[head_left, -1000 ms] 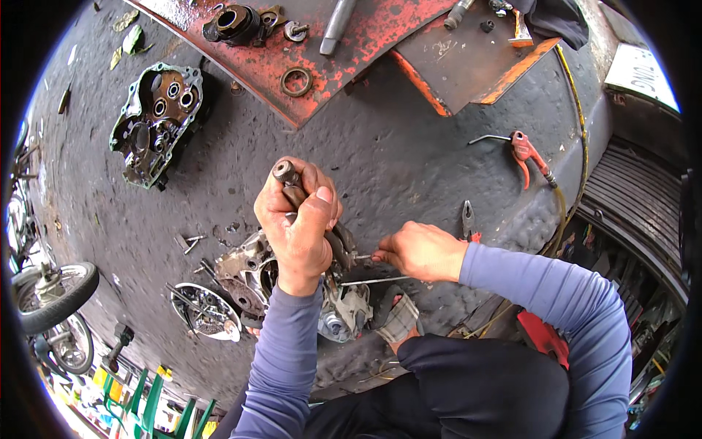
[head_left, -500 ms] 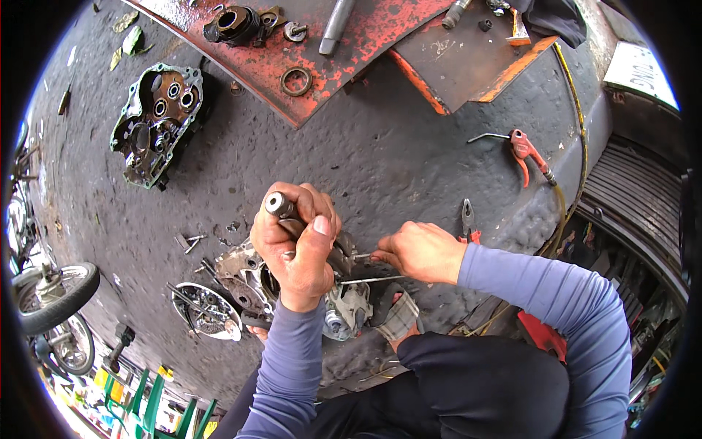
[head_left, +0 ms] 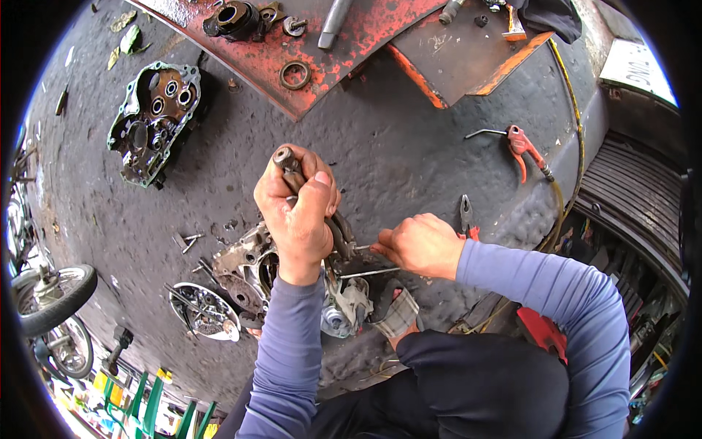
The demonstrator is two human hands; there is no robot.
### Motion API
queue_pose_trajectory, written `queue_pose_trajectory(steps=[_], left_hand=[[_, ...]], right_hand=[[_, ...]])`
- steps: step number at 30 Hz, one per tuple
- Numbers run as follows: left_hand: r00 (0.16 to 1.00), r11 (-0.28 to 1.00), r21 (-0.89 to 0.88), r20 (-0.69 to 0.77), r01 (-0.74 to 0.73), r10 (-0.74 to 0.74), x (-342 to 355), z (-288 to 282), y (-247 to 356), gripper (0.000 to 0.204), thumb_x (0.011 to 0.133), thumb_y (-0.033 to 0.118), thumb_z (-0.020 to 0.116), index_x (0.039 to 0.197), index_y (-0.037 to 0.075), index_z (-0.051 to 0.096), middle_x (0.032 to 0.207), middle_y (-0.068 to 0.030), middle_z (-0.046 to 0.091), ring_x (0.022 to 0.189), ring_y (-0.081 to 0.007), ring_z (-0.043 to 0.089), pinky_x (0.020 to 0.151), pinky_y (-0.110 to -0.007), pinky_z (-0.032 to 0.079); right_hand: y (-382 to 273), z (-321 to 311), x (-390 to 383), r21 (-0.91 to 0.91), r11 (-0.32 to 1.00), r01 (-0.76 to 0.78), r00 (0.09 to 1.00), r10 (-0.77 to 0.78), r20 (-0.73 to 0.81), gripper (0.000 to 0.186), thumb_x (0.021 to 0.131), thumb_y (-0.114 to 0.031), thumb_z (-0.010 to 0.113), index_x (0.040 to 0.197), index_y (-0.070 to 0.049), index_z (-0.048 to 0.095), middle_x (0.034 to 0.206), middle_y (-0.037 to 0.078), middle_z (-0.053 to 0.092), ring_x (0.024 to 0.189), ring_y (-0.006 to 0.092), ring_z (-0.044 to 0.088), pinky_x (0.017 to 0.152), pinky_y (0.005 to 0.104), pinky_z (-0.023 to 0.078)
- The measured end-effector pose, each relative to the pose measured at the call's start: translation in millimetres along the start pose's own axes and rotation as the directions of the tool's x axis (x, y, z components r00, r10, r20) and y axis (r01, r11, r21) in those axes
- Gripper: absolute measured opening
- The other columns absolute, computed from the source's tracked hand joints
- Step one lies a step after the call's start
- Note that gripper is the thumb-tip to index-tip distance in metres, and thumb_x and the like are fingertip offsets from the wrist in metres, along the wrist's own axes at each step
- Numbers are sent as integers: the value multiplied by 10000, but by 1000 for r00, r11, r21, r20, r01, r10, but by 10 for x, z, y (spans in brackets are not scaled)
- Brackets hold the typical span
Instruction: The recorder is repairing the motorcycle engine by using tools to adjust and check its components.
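Gripping a metal shaft (head_left: 287, 167) tight in my left hand (head_left: 298, 212) above the engine case (head_left: 245, 267), my right hand (head_left: 423, 245) pinches a thin rod (head_left: 369, 273)

Oil-stained grey concrete floor (head_left: 409, 154); rusty red metal plate (head_left: 344, 51) at top; daylight, outdoor workshop.

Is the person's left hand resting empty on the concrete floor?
No: the left hand is raised above the engine casing, its fist closed round a metal tool handle.
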State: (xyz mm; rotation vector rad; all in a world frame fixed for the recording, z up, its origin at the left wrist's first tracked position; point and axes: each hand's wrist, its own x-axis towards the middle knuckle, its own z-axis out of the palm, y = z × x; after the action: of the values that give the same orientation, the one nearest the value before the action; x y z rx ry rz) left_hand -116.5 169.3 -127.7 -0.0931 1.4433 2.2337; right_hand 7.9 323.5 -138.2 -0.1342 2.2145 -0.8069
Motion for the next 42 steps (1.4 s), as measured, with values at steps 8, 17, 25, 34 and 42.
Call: queue_pose_trajectory(steps=[8,17,25,34,42], left_hand=[[999,999,19,-26,37,-37,88,-14,-29,109,858,62,546,852,63,438,666,-10,397,514,-93,371,479,-257,329],[987,989,-24,-64,148,-150,228,-22,-102,62,858,68,522,874,63,462,664,1,399,499,-86,355,467,-260,326],[969,973,-16,-85,232,-233,358,-65,-185,34,871,67,524,870,66,490,646,15,403,491,-82,369,457,-261,324],[961,965,-14,-86,261,-262,427,-92,-252,49,871,67,525,840,82,491,622,23,400,475,-85,374,438,-266,316],[976,974,-104,-65,203,-210,311,-86,-166,80,872,4,531,874,75,493,662,11,460,492,-77,394,454,-251,336]], right_hand=[[18,51,9,-41,998,49,998,-50,-25,369,994,-394,548,864,-69,664,653,187,643,667,410,671,608,505,534],[89,36,23,11,995,100,995,-100,-24,342,997,-366,549,884,-63,660,617,194,618,631,429,635,581,521,503],[100,59,43,31,991,126,992,-126,-19,338,996,-351,555,898,-52,677,623,207,622,633,429,640,594,517,505],[46,28,39,48,996,69,998,-69,9,341,990,-360,560,903,-58,693,643,207,635,659,428,647,622,517,510],[-24,-54,45,149,988,-51,998,45,42,365,964,-356,588,836,-45,731,689,214,651,713,432,646,667,521,508]])
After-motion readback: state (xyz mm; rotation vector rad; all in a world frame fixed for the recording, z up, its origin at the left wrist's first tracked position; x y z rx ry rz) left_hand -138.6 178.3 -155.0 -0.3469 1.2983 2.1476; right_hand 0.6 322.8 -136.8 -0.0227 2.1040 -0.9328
